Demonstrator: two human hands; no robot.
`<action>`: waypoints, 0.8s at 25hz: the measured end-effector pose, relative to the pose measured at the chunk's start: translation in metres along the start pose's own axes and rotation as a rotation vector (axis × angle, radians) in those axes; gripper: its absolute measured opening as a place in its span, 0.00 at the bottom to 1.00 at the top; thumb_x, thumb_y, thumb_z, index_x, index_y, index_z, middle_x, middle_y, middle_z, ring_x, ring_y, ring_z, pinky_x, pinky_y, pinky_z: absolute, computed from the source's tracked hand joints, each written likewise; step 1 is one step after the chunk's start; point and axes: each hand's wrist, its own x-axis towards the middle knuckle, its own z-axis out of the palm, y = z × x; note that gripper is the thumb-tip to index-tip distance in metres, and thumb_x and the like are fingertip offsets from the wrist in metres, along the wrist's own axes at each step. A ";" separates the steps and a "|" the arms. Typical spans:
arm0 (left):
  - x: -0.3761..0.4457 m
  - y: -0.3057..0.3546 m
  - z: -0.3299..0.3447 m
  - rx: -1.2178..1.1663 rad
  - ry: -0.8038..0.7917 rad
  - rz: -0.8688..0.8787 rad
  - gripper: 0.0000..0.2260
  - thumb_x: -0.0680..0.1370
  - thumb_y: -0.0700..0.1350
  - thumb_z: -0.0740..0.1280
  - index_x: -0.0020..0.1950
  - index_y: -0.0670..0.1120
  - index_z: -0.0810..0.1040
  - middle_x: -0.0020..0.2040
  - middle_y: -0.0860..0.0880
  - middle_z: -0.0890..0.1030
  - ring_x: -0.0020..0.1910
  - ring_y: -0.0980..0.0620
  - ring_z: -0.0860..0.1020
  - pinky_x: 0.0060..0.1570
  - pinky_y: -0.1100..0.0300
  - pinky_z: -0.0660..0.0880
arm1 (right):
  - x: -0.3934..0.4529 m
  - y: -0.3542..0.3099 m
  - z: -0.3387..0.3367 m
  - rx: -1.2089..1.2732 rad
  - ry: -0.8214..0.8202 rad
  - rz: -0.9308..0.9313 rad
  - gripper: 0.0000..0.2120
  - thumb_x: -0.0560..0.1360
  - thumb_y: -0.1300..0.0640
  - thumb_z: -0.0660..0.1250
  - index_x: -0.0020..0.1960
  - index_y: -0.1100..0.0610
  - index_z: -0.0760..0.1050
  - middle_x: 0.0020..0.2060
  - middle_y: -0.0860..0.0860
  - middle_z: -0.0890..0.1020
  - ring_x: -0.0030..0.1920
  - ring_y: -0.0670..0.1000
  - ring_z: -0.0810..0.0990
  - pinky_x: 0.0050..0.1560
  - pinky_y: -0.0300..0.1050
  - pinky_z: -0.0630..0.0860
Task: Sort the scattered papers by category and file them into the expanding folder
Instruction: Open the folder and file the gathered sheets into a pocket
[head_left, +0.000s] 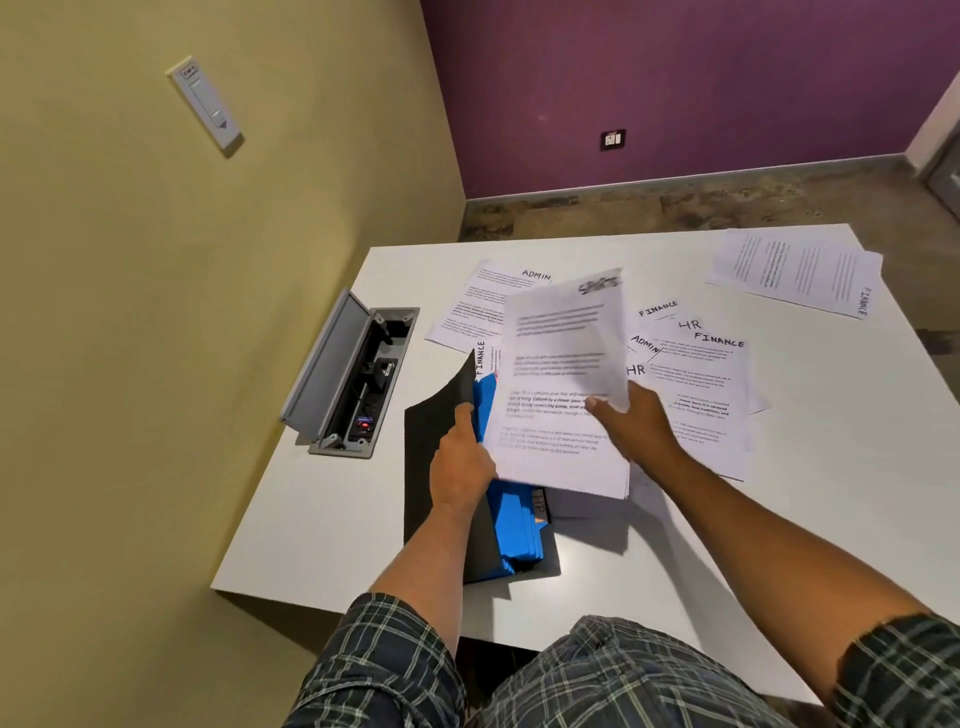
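A black expanding folder (423, 467) with blue dividers (514, 535) lies open near the table's front. My left hand (460, 462) grips the folder's blue pockets and a white sheet stack (556, 447) resting on them. My right hand (634, 415) holds a blurred sheet (566, 338) lifted above that stack. A sheet marked FINANCE (482, 358) stands in the folder. Loose papers marked ADMIN (483, 301), HR and FINANCE (696, 364) lie scattered behind.
An open grey cable box (348, 374) is set into the white table (322, 519) at the left. More FINANCE sheets (795, 275) lie at the far right corner. A yellow wall runs close along the left side.
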 end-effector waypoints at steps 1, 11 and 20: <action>0.000 -0.001 0.001 -0.010 0.005 -0.012 0.26 0.79 0.43 0.67 0.73 0.51 0.59 0.54 0.46 0.79 0.46 0.50 0.80 0.42 0.55 0.79 | -0.001 -0.001 0.004 -0.111 -0.056 -0.001 0.16 0.77 0.58 0.71 0.65 0.59 0.79 0.51 0.54 0.84 0.49 0.54 0.82 0.42 0.39 0.74; -0.008 -0.003 0.006 -0.052 0.044 -0.053 0.25 0.80 0.46 0.67 0.73 0.52 0.60 0.53 0.47 0.81 0.47 0.49 0.83 0.42 0.54 0.82 | -0.006 -0.004 0.033 -0.355 -0.325 0.079 0.14 0.74 0.58 0.72 0.60 0.59 0.81 0.45 0.53 0.85 0.38 0.50 0.81 0.33 0.38 0.73; -0.006 0.000 -0.013 -0.082 0.132 -0.086 0.26 0.80 0.44 0.66 0.76 0.47 0.62 0.51 0.43 0.82 0.46 0.47 0.82 0.39 0.56 0.78 | 0.004 -0.013 0.050 -0.388 -0.389 0.227 0.21 0.72 0.63 0.73 0.64 0.63 0.77 0.54 0.59 0.82 0.51 0.59 0.84 0.52 0.53 0.83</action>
